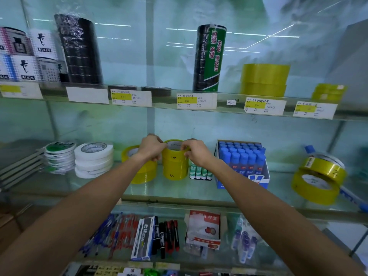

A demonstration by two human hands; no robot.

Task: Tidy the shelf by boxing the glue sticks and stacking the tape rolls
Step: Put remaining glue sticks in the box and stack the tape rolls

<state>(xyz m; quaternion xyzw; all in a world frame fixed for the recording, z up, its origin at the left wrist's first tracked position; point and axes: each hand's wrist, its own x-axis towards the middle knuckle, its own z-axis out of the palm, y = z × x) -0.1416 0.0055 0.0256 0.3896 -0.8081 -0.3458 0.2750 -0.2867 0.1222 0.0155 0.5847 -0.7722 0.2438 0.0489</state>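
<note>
Both your hands are on the top roll of the stack of yellow translucent tape rolls (175, 162), mid-shelf on the glass middle shelf (179, 193). Your left hand (152, 147) has fingers curled over the upper left edge of the top roll; your right hand (196, 151) pinches the upper right rim, fingers bent onto the roll. The stack stands upright, rolls aligned.

Just left of it, partly behind your left wrist: a second pile of yellow tape rolls (142, 170), touching or nearly touching the held stack; cannot tell which. Further left: a stack of white tape rolls (93, 160), then a wrapped pile of thin white rolls with green cores (59, 157).

Right of the held stack: a small row of green-and-white glue sticks (200, 172) standing loose on the shelf, partly hidden by your right wrist. Beside them: an open blue-and-white cardboard box (258, 179) filled with upright blue-capped glue sticks (242, 156).

Far right: two larger yellow tape rolls (318, 179) leaning, upper one tilted on the lower, unstacked.
</note>
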